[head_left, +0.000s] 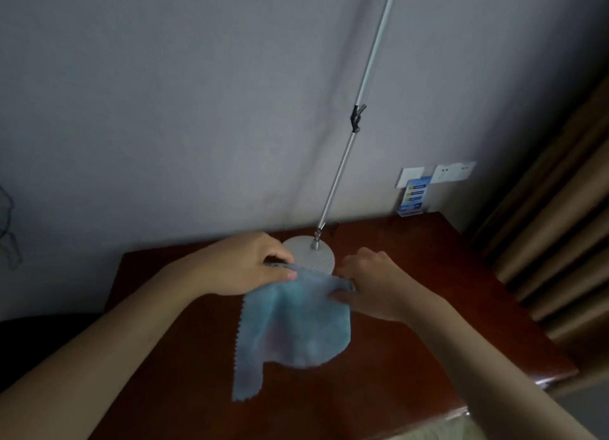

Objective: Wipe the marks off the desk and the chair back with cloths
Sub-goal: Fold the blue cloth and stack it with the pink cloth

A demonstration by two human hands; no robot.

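Both hands spread a blue cloth (293,321) over the desk (412,307).
Left hand (250,265) and right hand (372,284) pinch its top corners; next, probably folding it before wiping.

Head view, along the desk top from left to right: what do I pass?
Left hand → blue cloth and round stand base → right hand → blue leaflet holder → brown curtain.
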